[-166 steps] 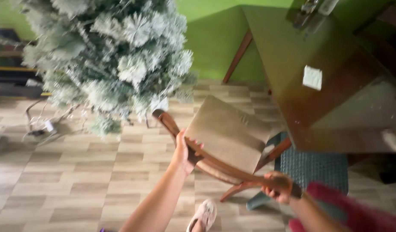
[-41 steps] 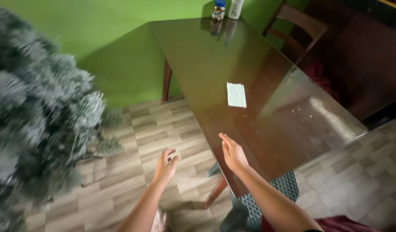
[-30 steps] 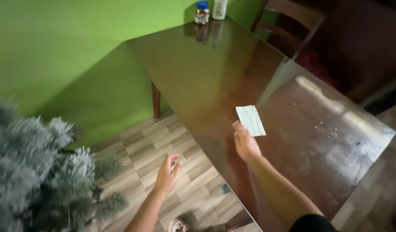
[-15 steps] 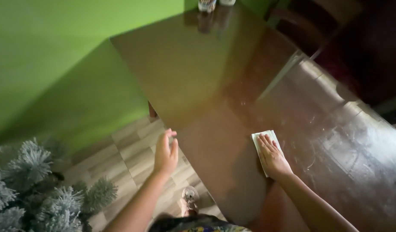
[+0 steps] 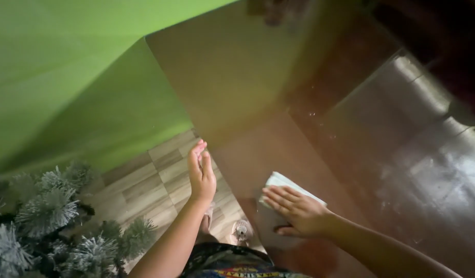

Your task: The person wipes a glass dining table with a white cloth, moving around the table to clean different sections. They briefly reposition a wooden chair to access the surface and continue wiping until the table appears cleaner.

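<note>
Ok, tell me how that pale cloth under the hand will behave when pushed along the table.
The cloth looks thin and folded, so probably floppy and light. Pressed flat by the right hand, it should slide easily on the glossy table, though its free edge may bunch.

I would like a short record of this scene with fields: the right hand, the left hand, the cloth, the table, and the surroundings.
right hand: right hand lies flat, fingers spread, pressing on the cloth
left hand: left hand open, held upright beside the table edge, holding nothing
cloth: folded pale cloth, partly covered by the hand, near the table edge
table: dark glossy table with small crumbs or specks on the right part
surroundings: green wall; frosted artificial tree at lower left; wood-pattern floor
</note>
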